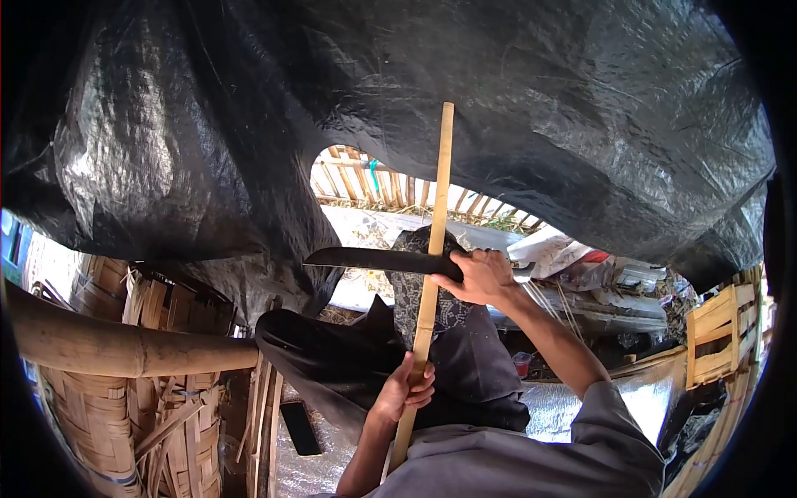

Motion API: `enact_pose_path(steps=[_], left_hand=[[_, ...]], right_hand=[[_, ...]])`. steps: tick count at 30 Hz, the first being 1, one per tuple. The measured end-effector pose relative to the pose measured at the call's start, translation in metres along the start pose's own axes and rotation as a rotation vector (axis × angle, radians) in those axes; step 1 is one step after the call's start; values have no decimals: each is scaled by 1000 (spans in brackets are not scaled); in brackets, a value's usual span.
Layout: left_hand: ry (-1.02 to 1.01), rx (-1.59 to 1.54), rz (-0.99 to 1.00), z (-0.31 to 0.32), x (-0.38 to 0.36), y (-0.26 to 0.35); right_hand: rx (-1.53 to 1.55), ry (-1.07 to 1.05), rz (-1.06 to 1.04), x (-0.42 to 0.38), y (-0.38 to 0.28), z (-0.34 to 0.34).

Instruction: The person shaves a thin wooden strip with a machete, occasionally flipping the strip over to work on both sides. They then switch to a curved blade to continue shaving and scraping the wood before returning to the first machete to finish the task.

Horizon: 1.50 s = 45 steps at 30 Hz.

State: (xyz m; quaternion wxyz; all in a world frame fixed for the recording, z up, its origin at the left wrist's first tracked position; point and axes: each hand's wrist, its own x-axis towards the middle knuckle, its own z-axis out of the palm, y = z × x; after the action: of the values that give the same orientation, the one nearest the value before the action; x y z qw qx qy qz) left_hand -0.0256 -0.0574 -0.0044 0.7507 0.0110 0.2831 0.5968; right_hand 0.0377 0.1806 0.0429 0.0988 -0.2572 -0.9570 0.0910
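My left hand (pixel 404 387) is closed around the lower part of a long, flat bamboo strip (pixel 443 174), which rises away from my lap. In my right hand (pixel 484 277) is a machete (pixel 365 259), its dark blade pointing left and lying across the strip around mid-length. The fingers wrap the machete's handle, mostly hidden by the hand. A dark patterned cloth (pixel 407 290) lies over my leg beneath the strip and blade. Whether the edge bites into the bamboo cannot be made out.
Black plastic sheeting (pixel 531 100) hangs low ahead and overhead. At left are a thick bamboo pole (pixel 141 344) and woven bamboo baskets (pixel 91 415). A phone (pixel 300 428) lies on the ground near my left arm. A wooden crate (pixel 719 336) stands at right, and a red cup (pixel 521 363) sits beyond my knee.
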Motion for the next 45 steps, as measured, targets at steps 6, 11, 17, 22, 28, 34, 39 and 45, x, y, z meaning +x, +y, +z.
enact_pose_path(steps=[6, 11, 17, 22, 28, 34, 39, 45], left_hand=[[357, 424, 153, 18, 15, -2], [604, 1008, 592, 2, 54, 3], [648, 1301, 655, 26, 66, 33], [649, 1302, 706, 19, 77, 37], [685, 1348, 807, 14, 85, 29], [695, 1346, 833, 22, 83, 19], [723, 1433, 874, 22, 67, 9], [744, 1334, 742, 30, 26, -12]], right_hand=[[35, -131, -88, -3, -7, -17], [9, -169, -122, -1, -8, -9], [99, -169, -54, 3, -4, -3], [195, -174, 45, 4, -8, 0], [113, -125, 37, 4, -6, 6], [53, -81, 44, 1, -7, 11], [80, -103, 109, 10, -16, 5], [149, -154, 130, 19, -21, -4]])
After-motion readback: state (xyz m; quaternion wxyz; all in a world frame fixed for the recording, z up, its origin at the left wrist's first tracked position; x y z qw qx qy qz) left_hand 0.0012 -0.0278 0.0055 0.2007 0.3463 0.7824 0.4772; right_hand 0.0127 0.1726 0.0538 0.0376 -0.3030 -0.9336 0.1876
